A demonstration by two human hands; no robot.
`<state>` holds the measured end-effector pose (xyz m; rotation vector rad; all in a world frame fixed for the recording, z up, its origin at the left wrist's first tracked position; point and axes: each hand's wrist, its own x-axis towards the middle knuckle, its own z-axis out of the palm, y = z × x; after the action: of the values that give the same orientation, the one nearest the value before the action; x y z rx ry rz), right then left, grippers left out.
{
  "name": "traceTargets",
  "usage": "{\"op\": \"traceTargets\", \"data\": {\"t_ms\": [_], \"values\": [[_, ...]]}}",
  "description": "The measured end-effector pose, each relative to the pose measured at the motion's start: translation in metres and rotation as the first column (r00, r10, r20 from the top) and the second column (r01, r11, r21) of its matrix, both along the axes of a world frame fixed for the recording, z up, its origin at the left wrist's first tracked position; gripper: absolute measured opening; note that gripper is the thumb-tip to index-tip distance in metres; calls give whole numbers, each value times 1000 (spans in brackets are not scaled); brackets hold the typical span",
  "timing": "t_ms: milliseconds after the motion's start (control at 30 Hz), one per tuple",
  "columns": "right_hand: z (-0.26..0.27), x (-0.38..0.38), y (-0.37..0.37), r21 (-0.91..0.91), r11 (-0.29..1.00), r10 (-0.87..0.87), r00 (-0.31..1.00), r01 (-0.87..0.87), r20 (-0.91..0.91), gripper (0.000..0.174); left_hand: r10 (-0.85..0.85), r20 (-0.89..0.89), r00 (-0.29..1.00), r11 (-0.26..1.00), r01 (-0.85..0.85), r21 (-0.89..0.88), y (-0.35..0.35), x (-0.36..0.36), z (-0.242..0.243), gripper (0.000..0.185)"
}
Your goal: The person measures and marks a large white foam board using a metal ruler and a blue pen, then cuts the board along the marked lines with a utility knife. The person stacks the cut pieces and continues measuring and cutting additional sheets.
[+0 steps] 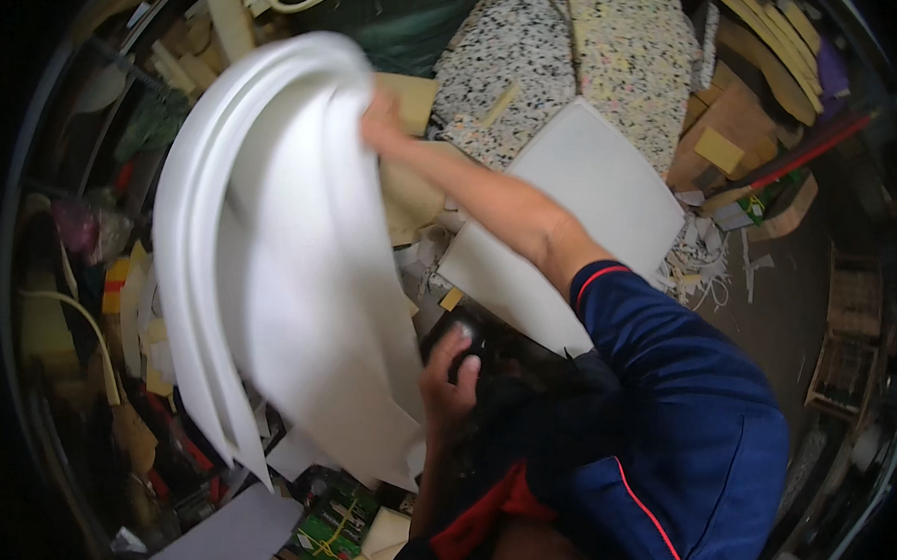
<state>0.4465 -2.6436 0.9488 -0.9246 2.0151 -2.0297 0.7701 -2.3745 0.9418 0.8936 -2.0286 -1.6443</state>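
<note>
My right hand (384, 119) grips the upper edge of several large, flexible white foam sheets (308, 236). The sheets hang in a bent bundle on the left, curling over at the top, and are blurred. Nearer my body, my left hand (448, 377) has thumb and finger apart with nothing seen between them. Just beyond its fingers is a dark shiny surface (476, 334), too dim to name. Under my right forearm lies a flat white sheet (599, 178), and a second white piece (512, 286) sits closer to me, partly covered by the arm.
Speckled foam slabs (503, 65) stand at the back beside a dark green plastic sack (400, 23). Yellowish foam offcuts (415, 192) and white shreds (694, 253) clutter the floor. A red bar (807, 153) slants at the right, above wooden crates (848, 335). A green box (336, 523) lies lower left.
</note>
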Motion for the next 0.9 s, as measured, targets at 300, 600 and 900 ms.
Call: {"op": "traceTargets", "data": {"t_ms": [300, 600, 900], "values": [[-62, -178, 50, 343, 778, -614, 752, 527, 237, 59, 226, 701, 676, 956, -293, -26, 80, 205, -184, 53], [-154, -174, 68, 549, 799, -573, 586, 245, 573, 44, 121, 951, 286, 674, -727, 133, 161, 378, -245, 42], [-128, -220, 33, 131, 991, -100, 700, 10, 707, 83, 310, 815, 490, 680, -713, 170, 107, 287, -232, 53]]}}
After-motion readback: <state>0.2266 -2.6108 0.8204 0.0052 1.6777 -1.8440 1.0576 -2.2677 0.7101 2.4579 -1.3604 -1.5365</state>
